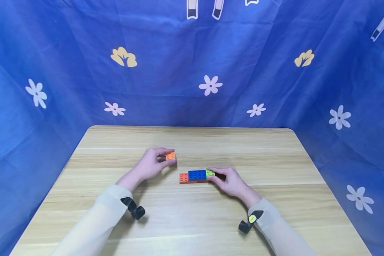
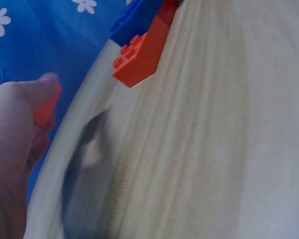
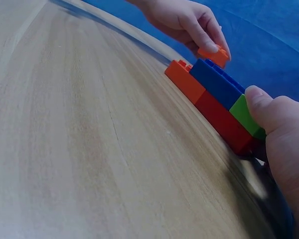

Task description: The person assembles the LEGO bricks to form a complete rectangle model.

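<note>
My left hand (image 1: 149,164) pinches a small orange brick (image 1: 171,155) between thumb and fingers, raised above the table and behind the joined bricks. Those bricks form a two-layer row. An orange brick (image 3: 183,79) and a red brick (image 3: 222,122) make up the bottom, with the orange one's studs bare at the left end. On top sit a blue brick (image 1: 197,174) and, to its right, a green brick (image 3: 246,116). My right hand (image 1: 231,181) holds the green brick at the row's right end, thumb on the near side. Its other fingertips are partly hidden.
The row rests on a wood-grain table (image 1: 192,220). A blue cloth (image 1: 166,78) with flower prints hangs behind the table and along its sides. A small black camera (image 1: 137,212) is strapped at the left wrist, another camera (image 1: 244,227) at the right.
</note>
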Available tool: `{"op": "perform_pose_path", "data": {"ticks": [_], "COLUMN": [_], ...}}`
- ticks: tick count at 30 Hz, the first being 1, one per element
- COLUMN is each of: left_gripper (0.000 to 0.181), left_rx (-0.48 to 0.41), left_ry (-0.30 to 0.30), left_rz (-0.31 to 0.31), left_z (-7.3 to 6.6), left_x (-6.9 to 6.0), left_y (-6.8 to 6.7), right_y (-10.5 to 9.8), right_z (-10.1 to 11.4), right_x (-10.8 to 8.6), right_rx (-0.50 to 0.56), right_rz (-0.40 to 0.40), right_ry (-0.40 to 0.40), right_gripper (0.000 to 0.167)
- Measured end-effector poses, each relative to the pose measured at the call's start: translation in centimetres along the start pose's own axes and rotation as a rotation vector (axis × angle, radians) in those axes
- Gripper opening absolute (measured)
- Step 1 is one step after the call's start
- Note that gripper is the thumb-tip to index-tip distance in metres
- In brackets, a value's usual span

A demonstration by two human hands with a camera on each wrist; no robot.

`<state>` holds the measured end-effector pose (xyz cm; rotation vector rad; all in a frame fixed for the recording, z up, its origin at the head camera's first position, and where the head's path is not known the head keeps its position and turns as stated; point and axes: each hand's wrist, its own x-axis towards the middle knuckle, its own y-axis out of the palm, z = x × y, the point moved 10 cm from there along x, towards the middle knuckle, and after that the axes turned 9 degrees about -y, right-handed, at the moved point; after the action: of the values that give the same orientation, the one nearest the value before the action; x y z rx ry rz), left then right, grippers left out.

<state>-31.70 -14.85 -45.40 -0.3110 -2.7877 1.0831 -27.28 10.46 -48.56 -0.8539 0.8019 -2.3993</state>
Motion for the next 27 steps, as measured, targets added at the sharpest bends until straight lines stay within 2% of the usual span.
{"op": "perform_pose_path", "data": {"ticks": [3,7,12,18,27], "left_gripper": [0.051,0.046,0.044,0.045,0.046], "left_rx": [-0.002,-0.027,-0.057,-0.077,-0.032], "left_ry": [0.013,0.069,0.121,0.112,0.132], "left_rz": [-0.006,-0.014,0.01,0.034,0.032], "left_z": [-0.4,-1.7,-2.9,-3.2,-3.5], "left_x": [-0.5,-1.3,-2.1,-2.6,-3.2], "left_y": [0.3,0.7,1.8,3.0,4.2], "right_y": [0.0,0.0,0.0,0.0,0.0], "right_z": [0.0,-0.1,0.1,0.2,0.0], "right_x": [-0.1,-0.1,0.0,0.1,0.0], "right_rx": [0.002,0.007,0.014,0.023,0.03], "right_rz": [-0.004,-0.004,-0.008,-0.021,-0.025], "right_ry": [-0.001,0.004,0.004,-0.001,0.004], "right_gripper": [0.038,0.039,0.039,0.037,0.037]}}
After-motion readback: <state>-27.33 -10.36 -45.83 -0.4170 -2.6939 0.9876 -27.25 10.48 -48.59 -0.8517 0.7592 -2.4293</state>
